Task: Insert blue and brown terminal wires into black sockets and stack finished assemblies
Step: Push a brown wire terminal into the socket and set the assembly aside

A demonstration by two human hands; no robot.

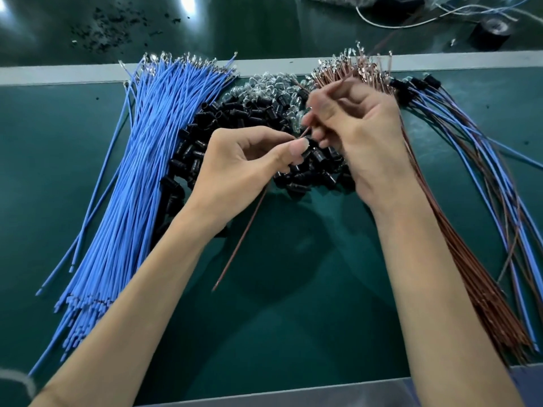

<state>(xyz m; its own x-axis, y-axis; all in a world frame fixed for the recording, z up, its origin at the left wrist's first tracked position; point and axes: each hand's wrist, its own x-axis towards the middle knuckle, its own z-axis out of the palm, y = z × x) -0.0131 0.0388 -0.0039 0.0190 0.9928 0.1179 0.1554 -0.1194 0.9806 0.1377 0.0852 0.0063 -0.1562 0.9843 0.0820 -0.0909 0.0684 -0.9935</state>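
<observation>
Left hand [249, 165]: pinches black socket [307, 139].
Right hand [361, 133]: pinches brown wire [244, 239] at the socket.
Tabletop [293, 318]: blue wires [141, 171] left, socket pile [205, 124] centre.

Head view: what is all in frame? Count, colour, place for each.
blue wires: large bundle, blue, left
black sockets: pile, black, centre
clear bulbs: pile, clear, behind the sockets
brown wires: bundle, brown, right
finished assemblies: several, blue and brown with black sockets, far right
tape roll: one, black, top right
held wire: one, brown, between the hands
left hand: fingers pinch held wire
right hand: fingers pinch held wire
</observation>
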